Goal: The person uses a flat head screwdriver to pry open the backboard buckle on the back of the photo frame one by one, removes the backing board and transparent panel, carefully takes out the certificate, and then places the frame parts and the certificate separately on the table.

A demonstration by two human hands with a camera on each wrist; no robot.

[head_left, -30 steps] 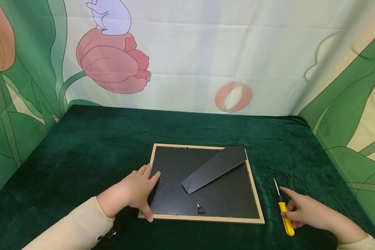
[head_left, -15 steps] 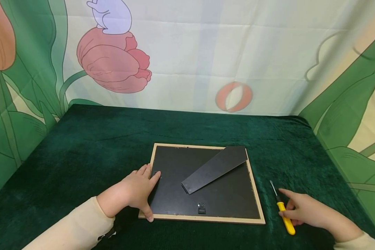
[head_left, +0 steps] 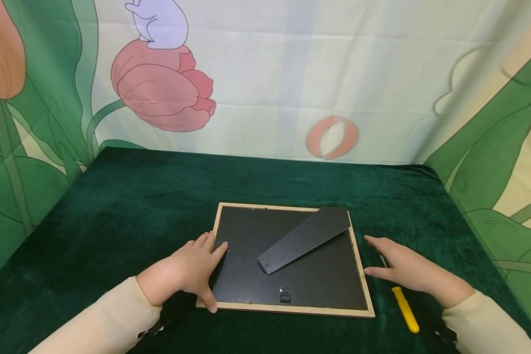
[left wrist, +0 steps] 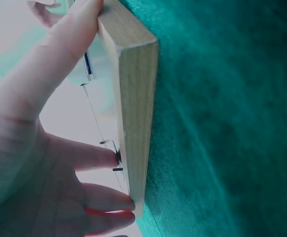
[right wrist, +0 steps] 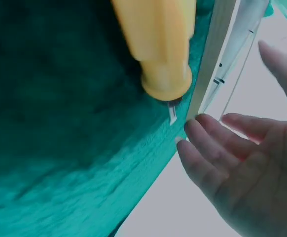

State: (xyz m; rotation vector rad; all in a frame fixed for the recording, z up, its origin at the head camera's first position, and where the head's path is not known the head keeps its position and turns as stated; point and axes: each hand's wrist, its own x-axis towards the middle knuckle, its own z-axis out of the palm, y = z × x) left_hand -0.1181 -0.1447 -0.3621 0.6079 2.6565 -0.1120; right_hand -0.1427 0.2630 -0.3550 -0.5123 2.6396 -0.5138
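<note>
I see the frame (head_left: pixel 292 260) lying face down near the middle of the table (head_left: pixel 137 206), its dark backing up and its black stand (head_left: pixel 303 240) swung out across it, pointing toward 2 o'clock. My left hand (head_left: pixel 190 270) rests on the frame's 9 o'clock edge: the fingers lie nearly straight over the wooden rim onto the backing, and the thumb presses the near corner at about 7 o'clock. In the left wrist view the fingers (left wrist: pixel 91 157) sit against the pale wood edge, with a small metal tab just beside one fingertip. My right hand (head_left: pixel 407 268) is spread and holds nothing; it hovers just off the frame's 3 o'clock edge, fingers straight and pointing toward the rim, though I cannot tell whether they touch it. The screwdriver (head_left: pixel 404 309) lies on the cloth at 4 o'clock from the frame, its yellow handle toward me, its shaft partly hidden under my right hand.
</note>
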